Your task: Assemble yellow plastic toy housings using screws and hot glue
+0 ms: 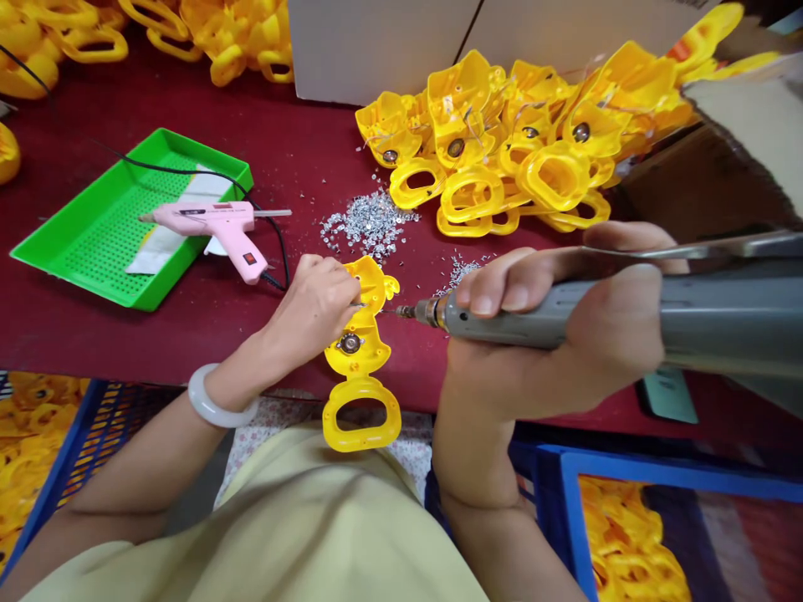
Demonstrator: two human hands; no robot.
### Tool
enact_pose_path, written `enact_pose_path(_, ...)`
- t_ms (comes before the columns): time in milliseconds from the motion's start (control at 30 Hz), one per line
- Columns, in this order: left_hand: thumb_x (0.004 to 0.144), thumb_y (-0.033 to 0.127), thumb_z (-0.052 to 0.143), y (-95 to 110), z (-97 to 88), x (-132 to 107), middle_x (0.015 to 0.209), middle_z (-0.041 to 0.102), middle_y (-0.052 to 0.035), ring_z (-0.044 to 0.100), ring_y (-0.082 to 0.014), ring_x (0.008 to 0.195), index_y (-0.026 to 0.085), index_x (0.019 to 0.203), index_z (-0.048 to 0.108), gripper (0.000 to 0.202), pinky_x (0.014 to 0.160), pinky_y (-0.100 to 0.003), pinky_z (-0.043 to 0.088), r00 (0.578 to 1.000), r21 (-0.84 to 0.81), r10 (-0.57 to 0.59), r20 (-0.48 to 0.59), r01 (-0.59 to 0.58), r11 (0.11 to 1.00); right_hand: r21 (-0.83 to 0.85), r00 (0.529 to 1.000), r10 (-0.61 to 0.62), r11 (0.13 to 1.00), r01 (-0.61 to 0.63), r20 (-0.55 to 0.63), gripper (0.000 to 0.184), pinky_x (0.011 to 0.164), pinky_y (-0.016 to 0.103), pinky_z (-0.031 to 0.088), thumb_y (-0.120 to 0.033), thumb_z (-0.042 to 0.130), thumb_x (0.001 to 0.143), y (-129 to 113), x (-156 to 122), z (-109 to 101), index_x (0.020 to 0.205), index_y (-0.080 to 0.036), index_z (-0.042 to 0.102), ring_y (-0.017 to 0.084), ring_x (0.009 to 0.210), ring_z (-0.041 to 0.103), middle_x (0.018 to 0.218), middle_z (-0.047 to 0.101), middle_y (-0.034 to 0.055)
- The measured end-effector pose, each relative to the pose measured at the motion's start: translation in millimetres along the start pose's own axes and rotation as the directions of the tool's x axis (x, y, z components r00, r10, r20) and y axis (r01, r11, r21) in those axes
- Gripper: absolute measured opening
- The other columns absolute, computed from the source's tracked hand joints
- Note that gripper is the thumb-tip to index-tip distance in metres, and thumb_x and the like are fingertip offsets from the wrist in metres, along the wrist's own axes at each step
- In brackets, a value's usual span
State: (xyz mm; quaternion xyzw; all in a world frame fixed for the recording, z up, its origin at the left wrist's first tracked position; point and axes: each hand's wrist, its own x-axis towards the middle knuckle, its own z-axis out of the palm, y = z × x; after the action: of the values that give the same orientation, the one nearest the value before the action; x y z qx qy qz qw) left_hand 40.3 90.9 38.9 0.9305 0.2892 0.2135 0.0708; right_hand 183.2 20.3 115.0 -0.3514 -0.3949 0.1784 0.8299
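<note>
My left hand (317, 303) is closed on a yellow plastic part (360, 355) that has a loop handle and a small round metal piece in its middle, and holds it at the near edge of the red table (188, 318). My right hand (552, 322) is wrapped round a grey electric screwdriver (627, 322). The screwdriver's bit (401, 312) points left at the upper part of the yellow part, just beside my left fingers.
A pile of small silver screws (370, 221) lies behind the part. More yellow parts (514, 150) are heaped at the back right in front of a white box (376, 46). A pink glue gun (213, 226) rests on a green tray (94, 226). Blue crates (568, 502) sit below.
</note>
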Motion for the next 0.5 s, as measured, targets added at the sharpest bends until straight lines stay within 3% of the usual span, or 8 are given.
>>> enact_pose_path(267,0.09,0.014,0.054,1,5.1,-9,0.08,0.071,-0.0022,0.062,-0.0217,0.09,0.018,0.079,0.06,0.013,0.083,-0.041,0.036,0.996,0.017,0.003,-0.093,-0.001,1.0,-0.043,0.993,-0.107,0.994,0.105,-0.047,0.012,0.038,0.021,0.036,-0.019,0.048,0.08,20,0,17,0.083,-0.027,0.056,0.008,0.038,0.038,0.051,0.036,-0.0087)
enact_pose_path(333,0.091,0.014,0.053,1,2.2,-10,0.081,0.071,-0.0026,0.062,-0.0216,0.092,0.018,0.082,0.061,0.013,0.084,-0.041,0.036,0.996,0.02,0.03,-0.081,-0.028,0.999,-0.08,0.996,-0.075,0.994,0.07,-0.053,0.006,0.039,0.023,0.036,-0.024,0.052,0.081,25,-2,19,0.086,-0.029,0.053,0.008,0.039,0.038,0.052,0.035,-0.0089)
enact_pose_path(500,0.091,0.012,0.053,-1,-0.3,-12,0.084,0.072,-0.0028,0.063,-0.021,0.091,0.017,0.083,0.063,0.014,0.084,-0.042,0.038,0.994,0.021,0.055,-0.097,-0.053,0.998,-0.156,1.0,0.003,0.988,-0.004,-0.005,0.014,0.049,0.031,0.044,-0.04,0.057,0.088,36,-11,16,0.098,-0.033,0.049,0.013,0.046,0.045,0.061,0.04,-0.0066)
